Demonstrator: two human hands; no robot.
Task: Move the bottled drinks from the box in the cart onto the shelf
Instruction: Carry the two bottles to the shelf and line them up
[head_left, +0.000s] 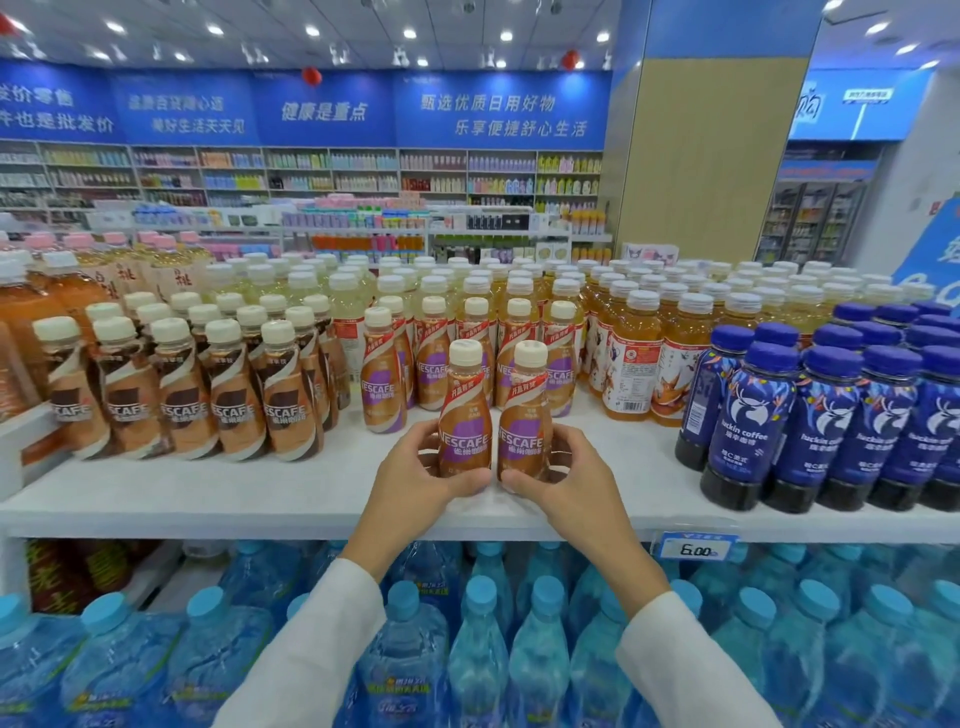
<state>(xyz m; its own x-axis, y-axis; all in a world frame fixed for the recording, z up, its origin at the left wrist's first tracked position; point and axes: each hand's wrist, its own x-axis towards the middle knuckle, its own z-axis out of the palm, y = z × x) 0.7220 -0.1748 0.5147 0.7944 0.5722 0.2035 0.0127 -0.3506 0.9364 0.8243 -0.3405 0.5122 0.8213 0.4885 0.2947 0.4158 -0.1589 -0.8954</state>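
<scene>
I see two capped purple-labelled plastic coffee bottles (491, 410) upright, touching, near the white shelf's (208, 493) front edge.

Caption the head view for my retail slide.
Left hand and right hand each set a Nescafe bottle on the white shelf.
</scene>
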